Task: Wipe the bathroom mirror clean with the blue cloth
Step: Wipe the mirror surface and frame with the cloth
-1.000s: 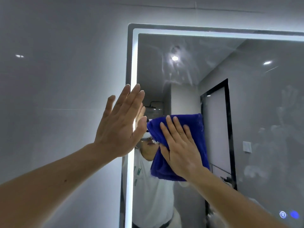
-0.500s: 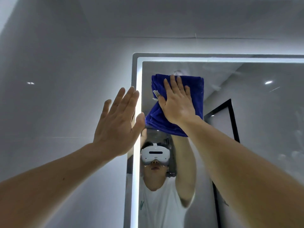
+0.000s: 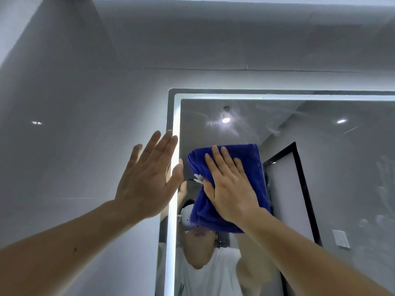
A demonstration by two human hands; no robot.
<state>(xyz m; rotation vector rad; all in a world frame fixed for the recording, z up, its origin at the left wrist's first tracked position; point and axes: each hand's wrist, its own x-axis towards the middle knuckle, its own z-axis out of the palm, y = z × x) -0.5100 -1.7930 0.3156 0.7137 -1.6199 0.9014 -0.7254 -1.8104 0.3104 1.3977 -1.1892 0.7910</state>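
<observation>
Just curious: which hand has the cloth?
The right hand, flat on the blue cloth against the mirror; the left hand is empty, spread at the mirror's lit edge.

Glossy grey tiled wall (image 3: 89, 99) reflects a small light glint (image 3: 36, 122).

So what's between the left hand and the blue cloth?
Head view: between left hand and blue cloth, only the mirror's lit edge strip and a sliver of glass.
</observation>
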